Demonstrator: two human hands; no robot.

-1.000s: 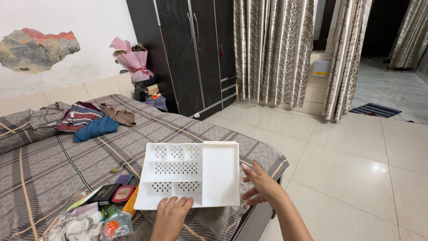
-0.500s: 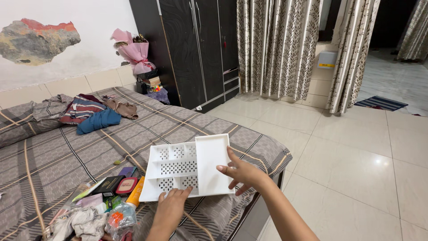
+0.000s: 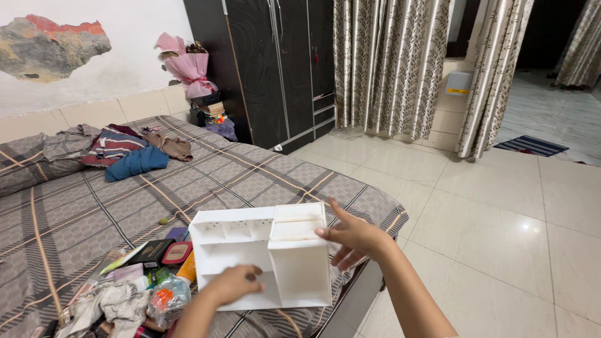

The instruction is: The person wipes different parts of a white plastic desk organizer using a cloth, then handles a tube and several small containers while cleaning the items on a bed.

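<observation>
A white plastic organiser tray (image 3: 275,250) with several compartments stands tipped upright near the bed's foot corner, its open side facing me. My left hand (image 3: 233,283) grips its lower front edge. My right hand (image 3: 350,236) holds its right upper side, thumb on the rim. A pile of small cosmetics, packets and a black box (image 3: 150,251) lies just left of the tray on the bedspread.
The bed (image 3: 94,213) has a grey checked cover; folded clothes (image 3: 125,156) lie at its far side. A dark wardrobe (image 3: 275,69), patterned curtains (image 3: 388,69) and a pink bouquet (image 3: 188,72) stand behind. Glossy tiled floor (image 3: 501,231) stretches right.
The tray lay flat on the bed with its perforated bottom up; both hands have turned it so that it stands with its compartments facing me.
</observation>
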